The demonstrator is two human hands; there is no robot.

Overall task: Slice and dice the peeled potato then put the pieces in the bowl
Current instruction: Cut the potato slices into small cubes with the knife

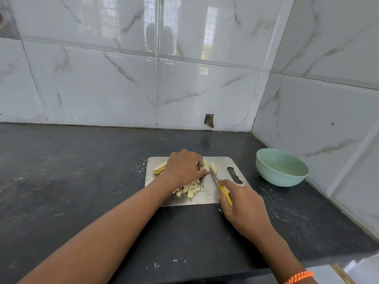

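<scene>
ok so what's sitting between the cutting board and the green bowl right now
Nothing. In the head view, only bare dark counter separates the cutting board from the green bowl, apart from a few pale specks. The diced potato is on the board.

The left hand [184, 167] was curled palm-down with forearm extended, while the right hand [243, 206] was clenched, index finger extended.

both forearms are bare, with no sleeves showing. an orange braided wristband [299, 276] flecked with white circles the right wrist at the lower right of the frame. left hand [184, 167] and right hand [244, 203] are ungloved.
</scene>
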